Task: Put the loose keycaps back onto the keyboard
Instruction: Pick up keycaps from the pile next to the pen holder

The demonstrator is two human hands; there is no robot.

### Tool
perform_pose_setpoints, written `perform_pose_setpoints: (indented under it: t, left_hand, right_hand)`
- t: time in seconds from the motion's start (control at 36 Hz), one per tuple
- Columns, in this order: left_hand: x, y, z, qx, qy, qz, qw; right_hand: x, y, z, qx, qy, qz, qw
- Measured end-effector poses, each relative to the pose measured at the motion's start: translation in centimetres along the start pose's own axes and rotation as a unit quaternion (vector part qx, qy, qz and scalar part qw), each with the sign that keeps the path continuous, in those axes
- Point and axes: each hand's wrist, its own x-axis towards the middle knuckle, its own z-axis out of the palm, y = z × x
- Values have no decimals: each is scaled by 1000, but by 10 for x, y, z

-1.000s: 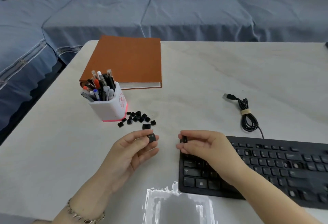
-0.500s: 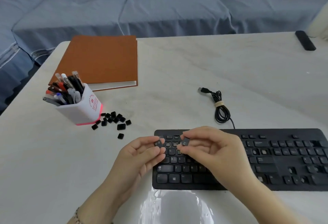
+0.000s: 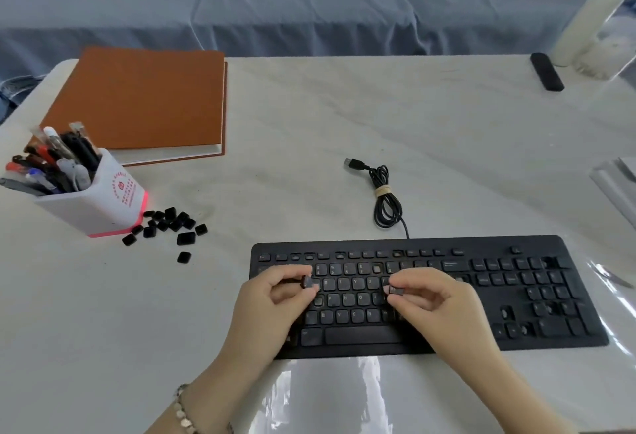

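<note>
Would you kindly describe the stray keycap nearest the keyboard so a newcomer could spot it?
Start at the white pen holder at the left of the table; loose keycaps lie beside its base. The stray keycap lies alone on the near side of that pile, touching none, closest to the keyboard.

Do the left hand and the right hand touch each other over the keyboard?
Apart. The head view shows several uncovered keys of the keyboard between the left hand, which pinches a keycap, and the right hand, which pinches another keycap.
</note>
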Motion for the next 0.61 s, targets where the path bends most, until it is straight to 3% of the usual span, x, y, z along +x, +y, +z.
perform_pose_setpoints:
  t: [0.28, 0.61]
  left_hand:
    - [3, -12, 0, 41, 28, 43, 998]
    - [4, -20, -6, 7, 42, 14, 999]
  right_hand:
    - [22, 3, -21, -32, 35, 25, 999]
    - [60, -7, 36, -212, -66, -33, 975]
